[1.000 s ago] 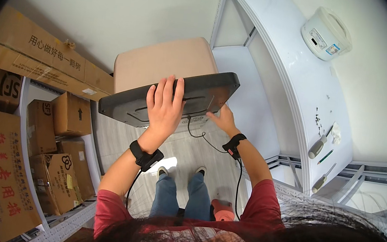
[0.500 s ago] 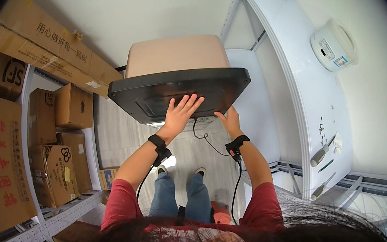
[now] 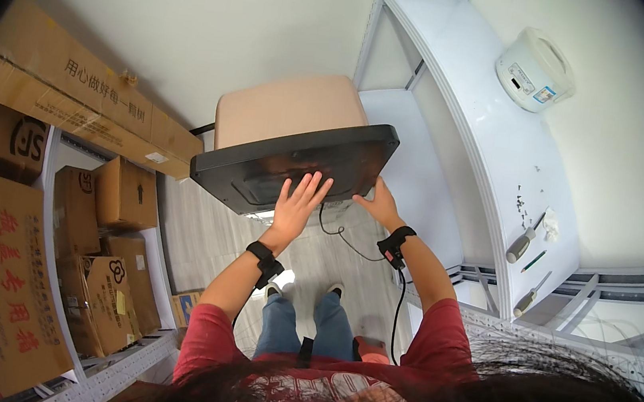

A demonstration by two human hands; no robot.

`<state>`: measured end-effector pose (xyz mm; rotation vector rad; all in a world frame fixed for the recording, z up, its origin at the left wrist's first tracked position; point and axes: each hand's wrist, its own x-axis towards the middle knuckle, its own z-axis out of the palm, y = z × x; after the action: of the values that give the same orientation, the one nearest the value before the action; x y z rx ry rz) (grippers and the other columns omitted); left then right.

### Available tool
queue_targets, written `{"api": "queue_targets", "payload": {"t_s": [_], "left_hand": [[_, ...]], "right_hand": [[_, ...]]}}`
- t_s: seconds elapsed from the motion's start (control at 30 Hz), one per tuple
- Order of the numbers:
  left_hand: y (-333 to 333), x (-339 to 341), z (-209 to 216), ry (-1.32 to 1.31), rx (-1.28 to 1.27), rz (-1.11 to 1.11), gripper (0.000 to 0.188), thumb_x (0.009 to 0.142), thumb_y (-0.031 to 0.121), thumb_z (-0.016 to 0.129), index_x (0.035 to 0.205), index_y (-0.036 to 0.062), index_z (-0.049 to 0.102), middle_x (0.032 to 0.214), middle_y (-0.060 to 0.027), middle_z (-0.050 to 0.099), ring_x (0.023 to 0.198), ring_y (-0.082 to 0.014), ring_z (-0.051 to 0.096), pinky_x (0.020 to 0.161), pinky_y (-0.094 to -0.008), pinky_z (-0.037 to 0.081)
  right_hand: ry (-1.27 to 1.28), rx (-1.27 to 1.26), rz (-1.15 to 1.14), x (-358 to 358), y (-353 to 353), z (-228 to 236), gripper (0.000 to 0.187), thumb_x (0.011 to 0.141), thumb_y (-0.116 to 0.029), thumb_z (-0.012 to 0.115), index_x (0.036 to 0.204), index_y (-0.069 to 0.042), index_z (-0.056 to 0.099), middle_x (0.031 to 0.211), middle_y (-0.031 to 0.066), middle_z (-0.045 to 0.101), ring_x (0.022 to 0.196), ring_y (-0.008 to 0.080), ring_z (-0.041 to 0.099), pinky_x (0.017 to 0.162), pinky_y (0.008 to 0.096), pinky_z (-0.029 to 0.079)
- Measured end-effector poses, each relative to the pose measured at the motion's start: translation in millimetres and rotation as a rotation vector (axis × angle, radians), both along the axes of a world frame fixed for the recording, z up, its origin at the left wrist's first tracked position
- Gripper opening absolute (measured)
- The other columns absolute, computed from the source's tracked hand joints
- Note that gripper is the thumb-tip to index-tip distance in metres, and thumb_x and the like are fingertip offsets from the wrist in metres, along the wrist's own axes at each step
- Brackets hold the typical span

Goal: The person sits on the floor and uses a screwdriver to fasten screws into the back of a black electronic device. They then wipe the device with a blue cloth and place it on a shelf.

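A large bin-shaped thing, with a beige rounded body (image 3: 293, 105) and a wide black panel (image 3: 261, 169), stands tilted in front of me. The panel faces me; what bears the weight is hidden. My left hand (image 3: 299, 208) lies against this panel's lower middle, fingers stretched and spread. At the lower right edge, my right hand (image 3: 382, 210) takes hold of the rim, its thumb pointing left and some fingertips hidden. Each wrist wears a black strap with a small module and a cable. A thin dark cord (image 3: 342, 234) loops below the panel toward my right wrist.
Cardboard boxes (image 3: 126, 193) fill the left shelving, with a long carton (image 3: 90, 96) at the far left. On the white shelf (image 3: 471, 99) to the right are a white rice cooker (image 3: 536, 71), a grey-handled screwdriver (image 3: 521, 246), another screwdriver (image 3: 525, 304), a green pen-like stick (image 3: 533, 261) and scattered small dark pieces.
The view has shifted slightly, so the shelf and cooker sit further left and the left boxes lower. Both hands stay at about the same places on the black panel.
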<state>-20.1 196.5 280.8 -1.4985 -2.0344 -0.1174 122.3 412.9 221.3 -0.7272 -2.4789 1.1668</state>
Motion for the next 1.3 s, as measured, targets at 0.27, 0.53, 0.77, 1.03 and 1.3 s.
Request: {"api": "queue_targets", "payload": {"t_s": [0.27, 0.53, 0.77, 1.03, 1.3], "left_hand": [[-7, 14, -1, -0.056, -0.038, -0.038, 0.078, 0.075, -0.001, 0.055, 0.146, 0.0265, 0.035, 0.152, -0.0072, 0.029, 0.136, -0.0206, 0.033, 0.109, -0.0486, 0.022], [4, 31, 24, -0.155, -0.021, -0.111, 0.079, 0.075, 0.003, 0.057, 0.148, 0.0189, 0.031, 0.152, -0.0100, 0.027, 0.139, -0.0232, 0.029, 0.112, -0.0478, 0.021], [82, 84, 75, -0.410, 0.042, -0.391, 0.051, 0.078, 0.006, 0.058, 0.128, 0.0041, 0.050, 0.145, -0.0195, 0.035, 0.128, -0.0299, 0.041, 0.109, -0.0474, 0.027], [193, 204, 99, -0.806, 0.101, -0.626, 0.033, 0.078, 0.011, 0.069, 0.108, 0.0018, 0.059, 0.120, -0.0170, 0.052, 0.099, -0.0312, 0.058, 0.086, -0.0441, 0.044], [270, 284, 94, -1.068, -0.089, -0.834, 0.028, 0.080, 0.001, 0.059, 0.108, 0.0033, 0.062, 0.106, -0.0170, 0.056, 0.094, -0.0352, 0.057, 0.079, -0.0412, 0.048]], "right_hand": [[-0.047, -0.030, 0.018, 4, -10, 12, 0.083, 0.073, -0.029, 0.080, 0.135, -0.001, 0.033, 0.127, 0.0209, 0.050, 0.117, 0.0339, 0.052, 0.095, 0.0401, 0.044], [-0.079, 0.063, -0.051, 39, -7, 37, 0.082, 0.077, -0.034, 0.076, 0.137, 0.000, 0.032, 0.131, 0.0211, 0.045, 0.117, 0.0336, 0.051, 0.094, 0.0407, 0.045], [-0.065, 0.277, -0.197, 118, 11, 107, 0.046, 0.082, -0.025, 0.068, 0.117, -0.001, 0.051, 0.120, 0.0178, 0.050, 0.111, 0.0349, 0.050, 0.092, 0.0402, 0.044], [-0.067, 0.544, -0.691, 260, 48, 179, 0.033, 0.079, -0.017, 0.069, 0.105, -0.003, 0.057, 0.112, 0.0146, 0.052, 0.105, 0.0344, 0.052, 0.085, 0.0412, 0.046], [-0.216, 0.255, -0.997, 311, 89, 179, 0.051, 0.082, -0.036, 0.065, 0.109, 0.002, 0.044, 0.104, 0.0245, 0.053, 0.084, 0.0428, 0.060, 0.069, 0.0468, 0.051]]}}
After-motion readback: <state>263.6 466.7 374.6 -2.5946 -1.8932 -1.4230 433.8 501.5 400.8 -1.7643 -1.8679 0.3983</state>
